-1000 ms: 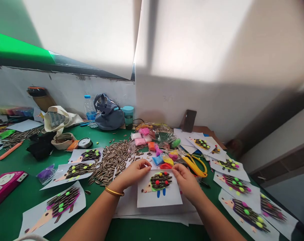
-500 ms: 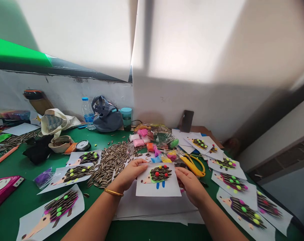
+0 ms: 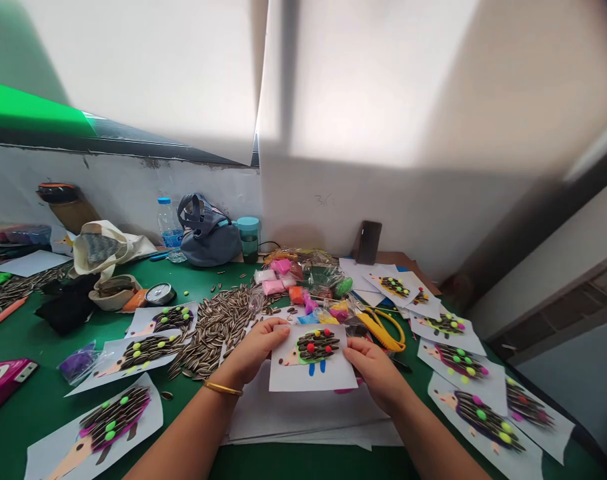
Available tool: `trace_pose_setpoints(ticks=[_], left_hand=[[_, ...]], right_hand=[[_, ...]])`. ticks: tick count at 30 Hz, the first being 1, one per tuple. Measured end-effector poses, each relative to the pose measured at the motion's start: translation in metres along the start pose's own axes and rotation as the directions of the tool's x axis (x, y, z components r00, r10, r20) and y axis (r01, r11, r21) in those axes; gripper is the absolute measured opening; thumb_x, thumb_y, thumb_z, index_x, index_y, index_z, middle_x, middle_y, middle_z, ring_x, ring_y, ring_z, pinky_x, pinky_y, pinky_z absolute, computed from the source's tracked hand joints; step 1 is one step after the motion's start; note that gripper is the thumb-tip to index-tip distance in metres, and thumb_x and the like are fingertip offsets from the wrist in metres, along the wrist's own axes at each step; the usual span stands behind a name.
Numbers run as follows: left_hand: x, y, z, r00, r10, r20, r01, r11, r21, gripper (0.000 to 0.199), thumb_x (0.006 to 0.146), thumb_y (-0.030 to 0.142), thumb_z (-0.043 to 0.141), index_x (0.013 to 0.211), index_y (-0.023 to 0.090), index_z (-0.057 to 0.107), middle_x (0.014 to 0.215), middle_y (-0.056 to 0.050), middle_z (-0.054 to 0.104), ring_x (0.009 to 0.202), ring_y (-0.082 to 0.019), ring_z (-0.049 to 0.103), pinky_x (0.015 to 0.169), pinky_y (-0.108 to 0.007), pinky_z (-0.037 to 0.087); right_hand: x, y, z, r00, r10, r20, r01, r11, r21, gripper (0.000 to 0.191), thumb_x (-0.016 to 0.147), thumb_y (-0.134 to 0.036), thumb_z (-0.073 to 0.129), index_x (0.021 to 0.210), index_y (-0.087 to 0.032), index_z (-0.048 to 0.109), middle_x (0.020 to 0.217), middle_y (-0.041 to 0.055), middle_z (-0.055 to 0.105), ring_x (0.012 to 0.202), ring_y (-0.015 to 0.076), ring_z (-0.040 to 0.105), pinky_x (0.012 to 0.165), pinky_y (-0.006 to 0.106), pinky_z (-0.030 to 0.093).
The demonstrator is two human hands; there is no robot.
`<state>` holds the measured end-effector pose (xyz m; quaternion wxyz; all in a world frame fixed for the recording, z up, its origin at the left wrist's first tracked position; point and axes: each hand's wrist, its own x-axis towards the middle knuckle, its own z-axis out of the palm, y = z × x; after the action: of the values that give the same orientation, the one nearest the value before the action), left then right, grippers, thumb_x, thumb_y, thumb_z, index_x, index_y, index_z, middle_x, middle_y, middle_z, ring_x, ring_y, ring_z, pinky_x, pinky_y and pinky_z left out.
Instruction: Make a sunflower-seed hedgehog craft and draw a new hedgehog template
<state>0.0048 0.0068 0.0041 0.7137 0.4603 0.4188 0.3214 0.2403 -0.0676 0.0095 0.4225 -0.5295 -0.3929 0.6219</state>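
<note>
White hedgehog card (image 3: 303,373) — fingers (image 3: 271,329) pinch both sides.

Seeds (image 3: 217,320) left of card (image 3: 313,359)

I hold my left hand (image 3: 258,348) and right hand (image 3: 376,369) out in front of me, a little apart, palms turned toward each other. Each pinches lightly between thumb and fingers, with the fingers bent. My left forearm (image 3: 186,423) slants inward from the lower left, my right forearm (image 3: 431,430) from the lower right, mirroring one another.
</note>
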Motion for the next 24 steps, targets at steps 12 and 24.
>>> trace_pose_setpoints(ticks=[12,24], left_hand=[[0.004,0.003,-0.005,0.979,0.134,-0.155,-0.098,0.971,0.219,0.037,0.079,0.053,0.064,0.085,0.016,0.064,0.074,0.001,0.060,0.062,-0.011,0.051,0.055,-0.021,0.034],[0.005,0.001,-0.007,0.991,0.089,0.102,-0.135,0.669,0.731,0.021,0.073,0.029,0.059,0.085,0.018,0.074,0.086,-0.004,0.072,0.083,-0.021,0.064,0.074,-0.030,0.046]], right_hand=[[0.002,0.007,-0.002,0.997,0.000,0.079,0.003,0.999,-0.036,0.029,0.073,-0.045,0.069,0.084,-0.018,0.069,0.068,0.0000,0.067,0.060,0.0143,0.058,0.055,0.023,0.040],[0.000,0.010,0.002,0.989,-0.076,0.129,0.123,0.904,-0.409,0.017,0.083,-0.030,0.055,0.092,-0.021,0.067,0.086,0.0017,0.069,0.076,0.0182,0.062,0.066,0.026,0.044]])
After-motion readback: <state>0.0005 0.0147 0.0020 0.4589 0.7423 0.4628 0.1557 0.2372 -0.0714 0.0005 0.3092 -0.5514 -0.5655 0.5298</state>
